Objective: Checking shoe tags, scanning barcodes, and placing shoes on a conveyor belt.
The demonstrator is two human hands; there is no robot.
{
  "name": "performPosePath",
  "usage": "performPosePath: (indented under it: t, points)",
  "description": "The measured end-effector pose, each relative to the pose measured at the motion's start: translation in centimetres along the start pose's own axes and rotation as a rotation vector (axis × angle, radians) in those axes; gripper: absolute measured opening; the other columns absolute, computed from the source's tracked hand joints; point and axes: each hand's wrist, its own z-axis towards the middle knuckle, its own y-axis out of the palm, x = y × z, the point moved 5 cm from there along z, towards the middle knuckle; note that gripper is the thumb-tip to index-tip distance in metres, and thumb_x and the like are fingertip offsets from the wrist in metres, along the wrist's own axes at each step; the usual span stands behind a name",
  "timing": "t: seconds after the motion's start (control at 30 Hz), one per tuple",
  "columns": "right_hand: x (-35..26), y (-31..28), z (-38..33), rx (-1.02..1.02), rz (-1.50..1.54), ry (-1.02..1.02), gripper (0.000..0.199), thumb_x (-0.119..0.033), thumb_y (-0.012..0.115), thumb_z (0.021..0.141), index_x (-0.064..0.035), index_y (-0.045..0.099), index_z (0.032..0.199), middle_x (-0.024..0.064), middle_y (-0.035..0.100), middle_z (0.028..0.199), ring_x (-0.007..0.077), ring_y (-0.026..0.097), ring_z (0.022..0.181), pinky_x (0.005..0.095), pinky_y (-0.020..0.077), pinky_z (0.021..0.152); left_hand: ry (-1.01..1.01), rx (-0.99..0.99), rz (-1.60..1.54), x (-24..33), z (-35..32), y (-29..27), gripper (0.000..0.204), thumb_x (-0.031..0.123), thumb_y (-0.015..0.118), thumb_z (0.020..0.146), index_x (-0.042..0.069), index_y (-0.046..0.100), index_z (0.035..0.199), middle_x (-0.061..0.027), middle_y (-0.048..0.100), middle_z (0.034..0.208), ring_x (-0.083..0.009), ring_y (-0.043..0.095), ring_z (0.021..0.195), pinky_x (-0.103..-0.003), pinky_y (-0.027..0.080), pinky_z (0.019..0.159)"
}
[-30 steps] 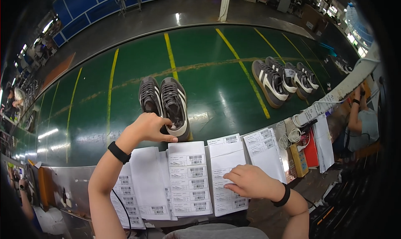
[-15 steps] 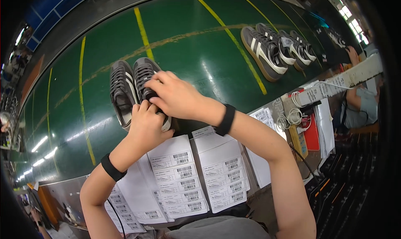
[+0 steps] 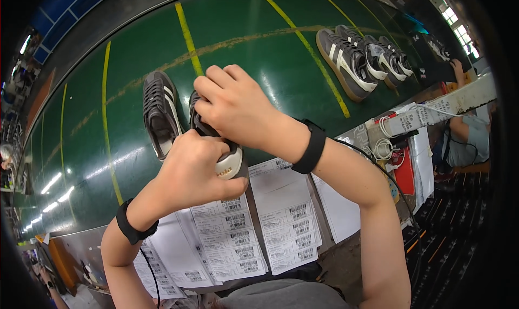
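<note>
Beneath both hands is a dark grey sneaker (image 3: 231, 164) with a white heel patch, lifted and tilted so that its heel faces me. My left hand (image 3: 193, 171) is closed on its heel end, thumb stretched toward the heel patch. Across the laces and collar lies my right hand (image 3: 235, 106) with curled fingers, gripping the upper; what its fingertips pinch is hidden. The matching sneaker (image 3: 158, 106), with white side stripes, stands just to the left on the green table (image 3: 130, 147), toe pointing away, touched by neither hand.
Several more grey sneakers (image 3: 346, 66) stand at the far right of the table. Printed label sheets (image 3: 232, 239) lie along the near edge. A metal bar (image 3: 443, 112), coiled white cable (image 3: 383, 148) and another person's hand (image 3: 458, 68) are at right.
The gripped sneaker has come toward me and to the right, apart from its mate, and its heel now shows. Both hands have moved right with it.
</note>
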Motion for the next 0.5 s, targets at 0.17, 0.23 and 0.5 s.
performPosePath:
  t: [0.17,0.23,0.5]
  points:
    - [-1.7,-2.9,-1.9,-0.054,0.23,0.298,0.017,-0.014,0.074,0.07,-0.0057,0.063,0.08,0.0067,0.058,0.091,0.0257,0.056,0.089,0.0387,0.0465,0.077,0.043,-0.062,-0.052,2.4,-1.9,0.2,0.03,0.024,0.076,0.055,0.0,0.059,0.06,-0.011,0.057,0.061,-0.0314,0.057,0.055,-0.037,0.044,0.061]
    - [-2.5,-3.9,-2.8,-0.06,0.348,0.386,0.019,-0.014,0.074,0.072,-0.0053,0.063,0.085,0.0074,0.06,0.092,0.0268,0.058,0.09,0.0413,0.0479,0.078,0.094,-0.139,-0.082,3.7,-2.7,0.4,0.03,0.025,0.075,0.058,0.002,0.057,0.059,-0.0106,0.056,0.062,-0.0309,0.056,0.055,-0.037,0.043,0.059]
    - [-2.2,-5.0,-4.4,-0.284,0.67,0.44,0.012,-0.001,0.068,0.077,-0.0007,0.065,0.089,0.0126,0.064,0.072,0.0284,0.064,0.068,0.0345,0.0515,0.062,0.083,-0.191,-0.215,7.7,-4.3,1.2,0.033,0.026,0.08,0.058,0.004,0.055,0.058,-0.0138,0.068,0.085,-0.0206,0.048,0.044,-0.031,0.033,0.049]
